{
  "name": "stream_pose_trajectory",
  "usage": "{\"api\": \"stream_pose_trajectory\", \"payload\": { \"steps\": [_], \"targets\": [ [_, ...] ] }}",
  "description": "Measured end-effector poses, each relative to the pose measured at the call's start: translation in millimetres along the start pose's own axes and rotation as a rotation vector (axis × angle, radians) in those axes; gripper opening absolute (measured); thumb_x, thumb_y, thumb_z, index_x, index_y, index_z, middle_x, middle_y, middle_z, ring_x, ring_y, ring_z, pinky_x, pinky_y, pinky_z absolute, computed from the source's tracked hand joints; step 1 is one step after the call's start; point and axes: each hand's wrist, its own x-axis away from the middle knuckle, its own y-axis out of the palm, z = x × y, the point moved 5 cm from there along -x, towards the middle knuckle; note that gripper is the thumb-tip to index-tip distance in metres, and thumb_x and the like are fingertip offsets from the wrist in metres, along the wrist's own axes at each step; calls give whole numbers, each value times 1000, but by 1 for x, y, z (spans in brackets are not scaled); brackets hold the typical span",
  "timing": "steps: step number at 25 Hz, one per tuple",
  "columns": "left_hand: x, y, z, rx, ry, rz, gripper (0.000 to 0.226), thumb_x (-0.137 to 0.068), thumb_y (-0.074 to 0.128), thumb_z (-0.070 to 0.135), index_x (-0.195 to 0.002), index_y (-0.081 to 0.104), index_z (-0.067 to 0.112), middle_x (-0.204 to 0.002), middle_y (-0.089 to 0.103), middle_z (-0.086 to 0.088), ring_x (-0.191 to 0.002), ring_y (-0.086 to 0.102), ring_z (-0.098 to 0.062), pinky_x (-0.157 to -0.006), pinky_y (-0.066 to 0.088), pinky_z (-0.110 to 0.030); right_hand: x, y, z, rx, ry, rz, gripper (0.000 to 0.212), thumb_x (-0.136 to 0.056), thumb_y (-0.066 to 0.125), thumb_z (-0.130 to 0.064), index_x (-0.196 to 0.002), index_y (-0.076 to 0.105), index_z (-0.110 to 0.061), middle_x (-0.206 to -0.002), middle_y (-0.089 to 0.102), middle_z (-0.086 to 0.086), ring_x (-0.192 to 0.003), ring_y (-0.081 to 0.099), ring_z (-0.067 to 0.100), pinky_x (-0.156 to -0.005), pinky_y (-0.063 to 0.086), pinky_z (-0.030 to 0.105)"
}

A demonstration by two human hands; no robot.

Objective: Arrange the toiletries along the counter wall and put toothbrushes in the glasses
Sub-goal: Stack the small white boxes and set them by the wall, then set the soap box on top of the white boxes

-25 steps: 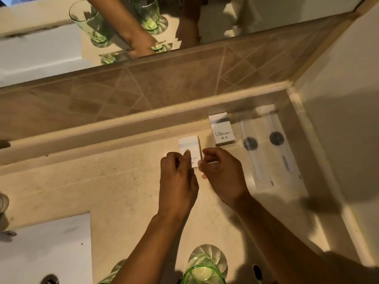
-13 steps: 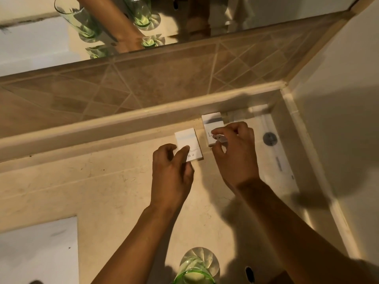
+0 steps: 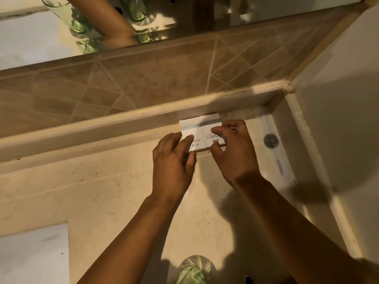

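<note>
Nearest me I see a green glass at the bottom edge, with bare counter between it and my hands. My left hand pinches the left white box at its near corner, and my right hand curls its fingers over the right white box. The boxes touch side by side, far ends against the ledge; the wrapped toothbrush lies to the right by the side wall.

The small black print on the two white cardboard boxes is unreadable; nearer than them, the green ribbed glass is cropped by the bottom edge.
</note>
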Motion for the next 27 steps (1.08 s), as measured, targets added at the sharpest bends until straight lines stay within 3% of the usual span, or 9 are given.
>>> {"api": "stream_pose_trajectory", "payload": {
  "steps": [7, 10, 12, 15, 17, 20, 23, 27],
  "targets": [
    [-2, -1, 0, -6, -3, -15, 42, -92, 66, 27, -134, 63, 24, -138, 60, -2, -132, 48, -23, -110, 38, -42, 0, 0, 0, -21, -1, 19, 37, -92, 70, -25, -127, 62, -23, -141, 45, 0, -120, 59, 21, -98, 51, 26],
    [-5, -5, 2, -7, 21, -35, 56, -86, 70, 29, -140, 56, 24, -134, 61, -1, -129, 49, -22, -107, 37, -39, 3, -1, -1, -71, -11, 29, 38, -91, 71, -24, -128, 61, -22, -140, 44, 1, -123, 58, 22, -99, 54, 28],
    [-6, -8, 4, -14, 27, -74, 69, -83, 73, 30, -146, 47, 23, -136, 58, -2, -128, 46, -22, -107, 36, -39, 7, -1, 2, -105, -6, 48, 39, -91, 71, -23, -128, 59, -22, -139, 43, 2, -125, 57, 22, -96, 52, 21],
    [0, -14, 8, 20, -29, -111, 81, -80, 77, 33, -150, 38, 21, -144, 48, -5, -131, 45, -23, -110, 43, -42, 20, -2, 10, -115, 30, 74, 40, -91, 72, -23, -128, 57, -23, -139, 43, 1, -126, 55, 19, -84, 37, -2],
    [8, -22, 11, 72, -53, -119, 82, -80, 77, 35, -150, 36, 20, -146, 44, -6, -132, 45, -24, -109, 44, -44, 36, -6, 15, -121, 31, 84, 39, -91, 70, -22, -128, 57, -24, -138, 44, -1, -124, 56, 16, -82, 31, -6],
    [26, -38, 14, 132, -55, -79, 67, -85, 67, 36, -145, 44, 15, -140, 48, -10, -129, 48, -26, -108, 44, -44, 66, -14, 23, -146, 3, 73, 36, -92, 68, -21, -126, 57, -23, -139, 44, -2, -119, 58, 11, -87, 36, 2],
    [54, -52, 27, 105, 27, -37, 38, -90, 63, 22, -126, 62, 10, -121, 62, -10, -113, 58, -27, -96, 46, -39, 110, -33, 38, -171, 0, 81, 32, -93, 66, -19, -124, 60, -21, -133, 47, 0, -114, 62, 13, -90, 47, 12],
    [82, -57, 66, 89, 199, -264, 12, -91, 63, 15, -98, 72, 13, -95, 72, -4, -88, 66, -23, -80, 48, -34, 172, -64, 61, -190, 28, 115, 29, -91, 63, -14, -119, 64, -20, -128, 49, 0, -108, 65, 15, -89, 55, 22]
  ]
}}
